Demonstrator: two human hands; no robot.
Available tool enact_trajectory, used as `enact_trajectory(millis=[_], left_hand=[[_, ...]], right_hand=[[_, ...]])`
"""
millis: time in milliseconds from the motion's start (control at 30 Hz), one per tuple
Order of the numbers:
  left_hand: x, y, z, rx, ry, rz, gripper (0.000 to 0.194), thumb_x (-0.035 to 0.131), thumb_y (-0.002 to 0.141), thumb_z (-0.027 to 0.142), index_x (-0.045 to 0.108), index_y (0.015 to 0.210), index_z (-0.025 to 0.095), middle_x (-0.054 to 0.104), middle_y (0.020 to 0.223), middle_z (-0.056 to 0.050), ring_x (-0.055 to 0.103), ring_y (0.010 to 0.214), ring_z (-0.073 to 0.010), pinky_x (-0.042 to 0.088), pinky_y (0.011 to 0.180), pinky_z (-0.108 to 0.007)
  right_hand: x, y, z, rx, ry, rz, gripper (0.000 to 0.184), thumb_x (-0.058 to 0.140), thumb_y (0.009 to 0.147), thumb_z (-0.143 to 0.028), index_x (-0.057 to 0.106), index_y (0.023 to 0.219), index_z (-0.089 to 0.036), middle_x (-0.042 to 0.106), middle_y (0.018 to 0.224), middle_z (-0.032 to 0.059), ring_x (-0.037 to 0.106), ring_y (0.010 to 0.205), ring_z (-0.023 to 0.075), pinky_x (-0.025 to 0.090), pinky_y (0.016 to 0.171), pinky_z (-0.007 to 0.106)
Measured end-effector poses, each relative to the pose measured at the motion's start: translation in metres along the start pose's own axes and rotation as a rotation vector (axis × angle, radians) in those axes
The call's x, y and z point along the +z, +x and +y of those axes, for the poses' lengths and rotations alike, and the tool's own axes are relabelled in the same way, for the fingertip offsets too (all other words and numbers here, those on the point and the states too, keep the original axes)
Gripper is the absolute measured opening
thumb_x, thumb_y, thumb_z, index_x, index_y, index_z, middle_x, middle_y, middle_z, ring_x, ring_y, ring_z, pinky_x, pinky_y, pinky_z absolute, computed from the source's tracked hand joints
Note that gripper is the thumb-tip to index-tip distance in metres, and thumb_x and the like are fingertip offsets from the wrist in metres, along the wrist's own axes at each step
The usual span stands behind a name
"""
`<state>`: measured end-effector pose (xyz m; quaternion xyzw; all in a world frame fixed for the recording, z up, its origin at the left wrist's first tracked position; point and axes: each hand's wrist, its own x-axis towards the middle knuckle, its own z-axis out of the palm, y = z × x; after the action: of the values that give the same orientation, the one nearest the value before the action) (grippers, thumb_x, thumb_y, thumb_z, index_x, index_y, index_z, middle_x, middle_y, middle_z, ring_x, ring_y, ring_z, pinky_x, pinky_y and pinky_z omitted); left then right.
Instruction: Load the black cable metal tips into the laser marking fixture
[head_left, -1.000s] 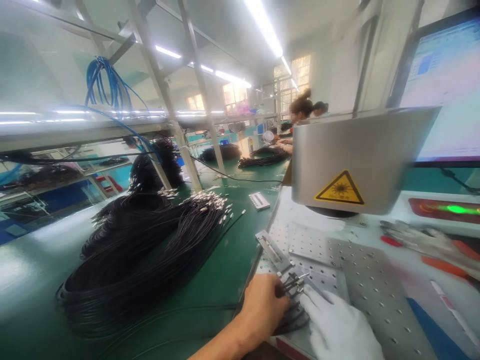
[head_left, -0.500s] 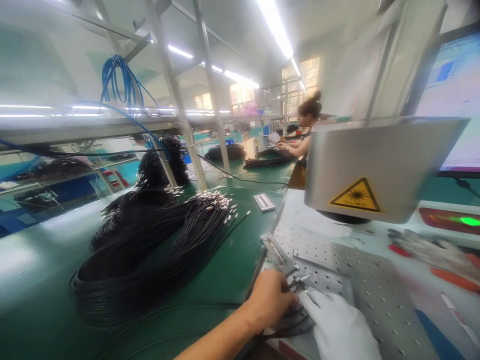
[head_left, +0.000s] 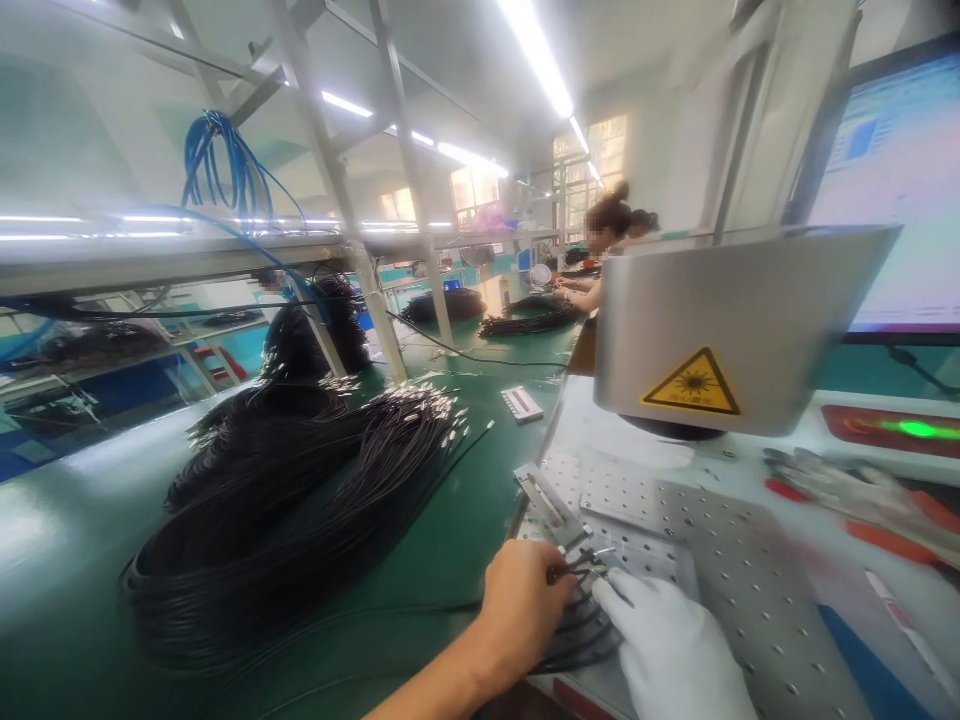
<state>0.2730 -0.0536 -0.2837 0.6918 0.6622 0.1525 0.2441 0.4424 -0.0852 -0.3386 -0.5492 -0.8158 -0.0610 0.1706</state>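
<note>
My left hand [head_left: 521,605], bare, is closed in a pinch on a small bunch of black cables with metal tips [head_left: 581,572] at the near edge of a perforated metal plate [head_left: 720,560]. My right hand [head_left: 671,650], in a white glove, rests beside it with a finger laid on the same cable ends, holding them down against the plate. More of these cables [head_left: 577,640] trail between the two hands. A metal guide strip [head_left: 547,500] lies on the plate just beyond the tips.
A big coil of black cables [head_left: 292,500] fills the green bench [head_left: 60,560] to the left. A laser head with a yellow warning label [head_left: 690,385] hangs over the plate. Pliers [head_left: 862,495] lie to the right, a monitor [head_left: 892,180] behind. Other people work at the far end.
The hands stay on the cable ends at the plate's edge, shifting only slightly. The view has swung a little.
</note>
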Motion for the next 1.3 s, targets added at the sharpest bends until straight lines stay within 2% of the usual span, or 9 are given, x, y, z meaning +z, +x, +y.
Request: enact_trajectory(millis=[200,367,600,700,767,933,1133,1233,1300], left_hand=[[0.001,-0.002,0.014,-0.019,0.273,-0.061,0.026,0.051,0.08,0.024,0.075,0.088,0.022,0.075,0.094,-0.009,0.068,0.091,-0.0247,0.041,0.072,-0.032],[0.002,0.001,0.019,-0.025,0.364,-0.098,0.029,0.05,0.08,0.023,0.075,0.092,0.019,0.075,0.1,-0.013,0.068,0.097,-0.0278,0.044,0.077,-0.033],[0.003,0.006,0.012,-0.021,0.159,-0.073,0.016,0.056,0.066,0.016,0.071,0.068,0.02,0.067,0.068,-0.003,0.06,0.069,-0.0172,0.031,0.059,-0.029],[0.002,0.009,0.008,-0.011,0.038,-0.09,0.007,0.059,0.065,0.018,0.062,0.057,0.019,0.049,0.053,0.003,0.047,0.06,-0.0124,0.028,0.056,-0.027],[0.001,0.013,0.003,0.012,-0.053,-0.128,0.013,0.061,0.067,0.023,0.057,0.055,0.018,0.042,0.051,0.004,0.043,0.057,-0.0114,0.028,0.055,-0.027],[0.006,0.024,-0.009,0.008,-0.107,-0.158,0.008,0.065,0.065,0.022,0.058,0.063,0.019,0.047,0.058,0.005,0.044,0.061,-0.0112,0.029,0.057,-0.026],[0.005,0.023,-0.009,0.007,-0.187,-0.157,0.008,0.067,0.065,0.021,0.061,0.07,0.018,0.051,0.063,0.005,0.047,0.064,-0.0116,0.032,0.058,-0.025],[-0.005,0.017,-0.009,0.065,-0.28,-0.071,0.014,0.062,0.071,0.021,0.066,0.085,0.019,0.054,0.066,0.005,0.047,0.064,-0.0113,0.034,0.061,-0.024],[-0.009,0.012,-0.012,0.109,-0.249,0.006,0.02,0.058,0.074,0.017,0.069,0.09,0.019,0.055,0.064,0.005,0.047,0.062,-0.0111,0.035,0.063,-0.025]], right_hand=[[-0.004,0.002,-0.002,0.004,-0.011,-0.052,0.057,0.041,0.073,-0.001,0.068,0.116,-0.028,0.066,0.116,0.002,0.061,0.094,0.0274,0.056,0.081,0.044],[-0.001,0.001,-0.002,0.023,-0.002,-0.063,0.057,0.043,0.073,-0.002,0.067,0.117,-0.028,0.067,0.113,0.0039,0.061,0.094,0.028,0.055,0.082,0.044],[0.005,0.002,0.002,-0.014,0.005,-0.025,0.059,0.041,0.074,-0.001,0.067,0.12,-0.028,0.063,0.126,0.0014,0.06,0.097,0.0264,0.054,0.082,0.042],[-0.001,0.007,0.0,0.005,-0.012,-0.012,0.057,0.041,0.077,0.0,0.068,0.118,-0.029,0.068,0.105,0.0028,0.061,0.085,0.0238,0.052,0.072,0.037],[-0.006,0.01,-0.001,0.019,-0.034,-0.005,0.055,0.04,0.08,0.0,0.07,0.114,-0.03,0.067,0.089,0.0028,0.059,0.075,0.0222,0.049,0.065,0.034],[-0.008,0.012,-0.004,0.049,-0.027,0.003,0.053,0.043,0.081,0.0,0.069,0.111,-0.034,0.064,0.083,0.0026,0.058,0.073,0.0206,0.041,0.06,0.03],[0.002,0.011,-0.004,0.064,-0.091,-0.063,0.055,0.039,0.082,0.0,0.067,0.117,-0.033,0.067,0.094,0.003,0.06,0.076,0.0218,0.046,0.063,0.032],[0.004,0.012,-0.005,-0.004,-0.167,-0.054,0.061,0.04,0.078,0.002,0.066,0.12,-0.033,0.067,0.113,0.0011,0.061,0.081,0.0221,0.049,0.067,0.033],[0.004,0.013,-0.005,0.003,-0.195,-0.05,0.065,0.039,0.077,0.004,0.066,0.122,-0.035,0.067,0.114,0.0,0.061,0.079,0.021,0.05,0.066,0.032]])
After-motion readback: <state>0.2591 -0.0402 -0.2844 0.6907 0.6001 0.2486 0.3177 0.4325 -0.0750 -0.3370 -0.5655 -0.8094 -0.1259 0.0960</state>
